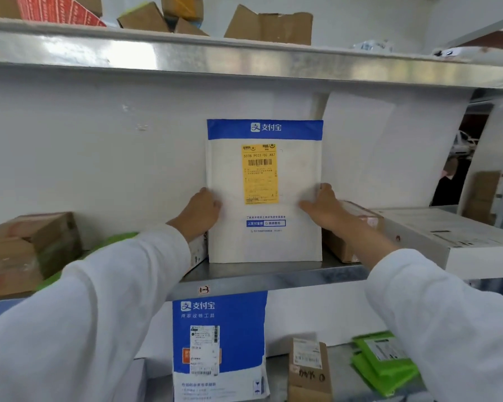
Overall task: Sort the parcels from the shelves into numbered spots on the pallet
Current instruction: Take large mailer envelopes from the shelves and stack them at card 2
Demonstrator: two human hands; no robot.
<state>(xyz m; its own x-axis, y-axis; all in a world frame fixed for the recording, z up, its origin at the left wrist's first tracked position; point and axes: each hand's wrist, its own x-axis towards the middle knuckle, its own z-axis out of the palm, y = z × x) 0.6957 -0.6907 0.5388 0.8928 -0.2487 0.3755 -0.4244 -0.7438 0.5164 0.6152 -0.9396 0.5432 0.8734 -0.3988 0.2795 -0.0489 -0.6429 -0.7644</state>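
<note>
Parcel [264,245] upright on shelf [273,278]. Left hand [199,213] and right hand [323,207] grip its sides, fingers [325,187] seemingly curled round the edges.

At the centre of the frame a mailer [264,192] stands upright on the middle shelf [273,278]. The left hand [199,211] holds its left edge and the right hand [323,207] its right edge. A carton [26,250] sits at far left, and a small box [349,227] lies behind the right hand with a flat box [453,236] to its right. Loose cartons [269,24] sit on the top shelf [244,58]. Below centre stands a second mailer [219,346], with a labelled box [308,369] and pouches [384,361] to its right.
</note>
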